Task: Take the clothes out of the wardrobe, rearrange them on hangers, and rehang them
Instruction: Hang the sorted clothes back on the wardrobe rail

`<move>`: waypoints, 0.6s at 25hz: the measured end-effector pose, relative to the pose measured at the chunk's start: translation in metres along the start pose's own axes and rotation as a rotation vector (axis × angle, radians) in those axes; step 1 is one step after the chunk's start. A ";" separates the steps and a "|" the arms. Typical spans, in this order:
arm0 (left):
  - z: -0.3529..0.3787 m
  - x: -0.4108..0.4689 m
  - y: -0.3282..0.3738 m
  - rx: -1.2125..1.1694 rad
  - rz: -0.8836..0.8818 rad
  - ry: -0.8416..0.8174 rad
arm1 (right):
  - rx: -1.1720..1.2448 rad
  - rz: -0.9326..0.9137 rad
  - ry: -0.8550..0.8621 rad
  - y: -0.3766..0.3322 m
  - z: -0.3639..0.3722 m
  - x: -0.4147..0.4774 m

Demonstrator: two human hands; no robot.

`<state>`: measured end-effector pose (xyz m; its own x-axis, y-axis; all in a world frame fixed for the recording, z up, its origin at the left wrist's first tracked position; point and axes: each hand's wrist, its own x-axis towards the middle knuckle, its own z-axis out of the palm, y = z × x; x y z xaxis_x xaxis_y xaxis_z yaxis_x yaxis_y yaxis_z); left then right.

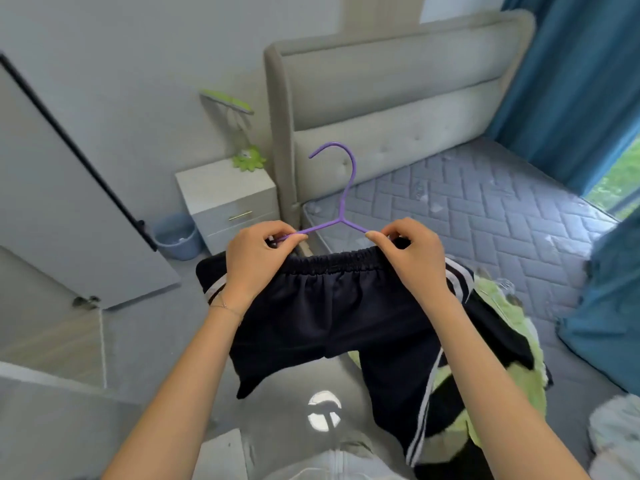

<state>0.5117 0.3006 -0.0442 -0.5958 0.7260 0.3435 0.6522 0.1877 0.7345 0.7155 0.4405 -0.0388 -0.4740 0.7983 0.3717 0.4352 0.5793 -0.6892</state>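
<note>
Dark navy track pants [332,317] with white side stripes hang from a purple hanger [341,206] held up in front of me. My left hand [256,261] pinches the hanger's left arm together with the elastic waistband. My right hand [408,254] pinches the right arm and waistband the same way. The hook points up and to the left. The pant legs drop down over the bed's near edge, onto a heap of green and black clothes [498,368].
A bare quilted mattress [485,209] with a padded headboard [398,98] lies ahead. To the left stand a white nightstand [225,199] with a green lamp [239,133] and a blue bin [176,235]. Blue curtains [571,81] hang on the right. A white door [69,188] stands at left.
</note>
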 end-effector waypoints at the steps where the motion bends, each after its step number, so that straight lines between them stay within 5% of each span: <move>1: -0.008 0.009 -0.013 0.010 -0.031 0.028 | 0.025 -0.009 -0.035 -0.004 0.019 0.016; 9: -0.054 0.082 -0.122 0.084 -0.285 0.267 | 0.119 -0.183 -0.310 -0.042 0.171 0.147; 15: -0.108 0.109 -0.188 0.172 -0.449 0.495 | 0.203 -0.380 -0.689 -0.112 0.288 0.232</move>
<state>0.2732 0.2730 -0.0810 -0.9430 0.1730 0.2843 0.3324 0.5316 0.7791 0.3365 0.5132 -0.0542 -0.9551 0.2339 0.1819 0.0339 0.6961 -0.7172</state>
